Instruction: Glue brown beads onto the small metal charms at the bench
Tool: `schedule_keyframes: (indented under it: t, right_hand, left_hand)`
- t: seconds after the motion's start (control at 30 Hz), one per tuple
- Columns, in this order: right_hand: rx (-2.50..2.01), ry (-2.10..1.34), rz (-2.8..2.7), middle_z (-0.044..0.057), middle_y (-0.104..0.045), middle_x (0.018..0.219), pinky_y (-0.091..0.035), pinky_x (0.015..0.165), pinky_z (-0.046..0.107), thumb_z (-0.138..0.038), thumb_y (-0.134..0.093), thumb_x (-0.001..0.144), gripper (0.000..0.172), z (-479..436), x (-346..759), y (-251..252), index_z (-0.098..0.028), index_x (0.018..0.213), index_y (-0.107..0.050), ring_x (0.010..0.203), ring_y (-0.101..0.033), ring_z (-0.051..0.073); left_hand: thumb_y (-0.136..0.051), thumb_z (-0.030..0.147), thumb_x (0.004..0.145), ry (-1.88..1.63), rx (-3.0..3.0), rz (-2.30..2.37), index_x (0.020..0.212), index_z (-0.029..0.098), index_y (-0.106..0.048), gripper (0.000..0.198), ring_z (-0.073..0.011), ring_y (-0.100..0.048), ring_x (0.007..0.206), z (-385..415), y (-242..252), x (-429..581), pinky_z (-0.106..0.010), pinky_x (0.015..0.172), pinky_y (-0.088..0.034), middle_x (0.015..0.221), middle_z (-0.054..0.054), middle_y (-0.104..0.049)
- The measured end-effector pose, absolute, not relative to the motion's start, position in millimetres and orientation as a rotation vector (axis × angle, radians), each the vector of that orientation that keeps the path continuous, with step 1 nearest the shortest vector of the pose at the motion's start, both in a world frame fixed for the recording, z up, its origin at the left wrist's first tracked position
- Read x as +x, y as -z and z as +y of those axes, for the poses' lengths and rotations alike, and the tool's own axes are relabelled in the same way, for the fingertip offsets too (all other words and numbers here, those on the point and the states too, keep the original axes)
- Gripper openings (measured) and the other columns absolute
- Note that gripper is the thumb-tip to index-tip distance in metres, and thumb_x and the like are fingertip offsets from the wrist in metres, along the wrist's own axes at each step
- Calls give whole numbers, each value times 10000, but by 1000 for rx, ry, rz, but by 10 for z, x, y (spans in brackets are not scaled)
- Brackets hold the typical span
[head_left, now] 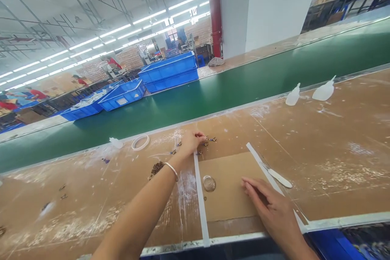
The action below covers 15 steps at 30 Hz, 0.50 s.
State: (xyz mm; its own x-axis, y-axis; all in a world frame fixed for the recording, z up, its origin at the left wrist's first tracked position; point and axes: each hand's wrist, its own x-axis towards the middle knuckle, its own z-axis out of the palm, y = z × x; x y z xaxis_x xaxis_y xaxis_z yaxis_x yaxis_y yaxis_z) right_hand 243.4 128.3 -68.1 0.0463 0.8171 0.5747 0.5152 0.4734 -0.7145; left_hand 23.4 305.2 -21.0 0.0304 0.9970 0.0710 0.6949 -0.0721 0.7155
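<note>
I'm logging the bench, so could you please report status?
Left hand at small metallic parts, grip unclear. Right hand over cardboard, seemingly empty. White-handled tool alongside.

The white pillar (277,6) serves as reference. A red pipe (215,12) stands immediately left of the pillar. The green conveyor belt (243,75) runs before the pillar; rows of lit ceiling tubes (149,17) extend left of it.

No text legible; white label (122,101) on blue crate (136,93) unreadable
</note>
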Motion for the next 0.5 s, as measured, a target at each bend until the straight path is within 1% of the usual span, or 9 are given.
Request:
schedule_keyframes:
  t: [0.1, 0.17, 0.23, 0.33, 0.37, 0.43, 0.5]
  right_hand:
    - [-1167, -321, -1618, 30, -755, 843, -590, 607, 197, -297, -537, 921, 183, 1292, 2448, 704, -227, 963, -701, 720, -730, 150]
    - [-1176, -344, -1639, 26, -758, 865, -594, 637, 199, -299, -553, 913, 179, 1289, 2467, 747, -231, 985, -701, 736, -732, 149]
    - [-1199, -383, -1636, 19, -760, 879, -599, 684, 211, -327, -557, 910, 194, 1271, 2486, 789, -236, 999, -703, 745, -732, 149]
    - [-1309, -449, -1605, 4, -764, 882, -598, 726, 228, -423, -535, 904, 259, 1227, 2509, 821, -254, 985, -714, 747, -733, 153]
    - [-1362, -474, -1605, 0, -765, 890, -597, 734, 233, -463, -528, 894, 287, 1215, 2514, 826, -265, 978, -719, 762, -735, 159]
    - [-1447, -530, -1635, -1, -767, 922, -599, 743, 243, -541, -519, 867, 342, 1199, 2519, 845, -290, 971, -726, 808, -738, 176]
    - [-1514, -527, -1621, 8, -767, 936, -601, 748, 246, -626, -492, 838, 416, 1197, 2513, 892, -305, 947, -735, 829, -738, 190]
  left_hand:
    - [-693, 180, 722, -806, 1802, 1737, 689, 118, -742, 86, -108, -524, 487, 3213, 247, 260, -230, 501, -396, 568, -18, -666]
    - [-676, 204, 750, -813, 1808, 1774, 725, 117, -753, 118, -113, -524, 492, 3196, 193, 163, -236, 508, -398, 578, -20, -669]
    - [-674, 223, 760, -815, 1828, 1827, 757, 137, -762, 123, -126, -558, 545, 3054, 97, -50, -241, 547, -417, 633, -21, -691]
    - [-684, 246, 755, -784, 1859, 1948, 766, 184, -766, 104, -151, -616, 679, 2604, -34, -538, -248, 637, -448, 751, -15, -731]
    - [-679, 255, 759, -759, 1856, 2003, 761, 192, -766, 107, -158, -622, 691, 2404, -53, -719, -254, 649, -452, 746, -11, -732]
    - [-654, 261, 778, -690, 1826, 2117, 726, 197, -760, 134, -166, -631, 665, 1975, -42, -1069, -265, 652, -460, 675, -4, -719]
    - [-646, 248, 780, -625, 1799, 2220, 712, 207, -759, 138, -179, -659, 705, 1565, 19, -1379, -275, 692, -479, 692, -7, -732]
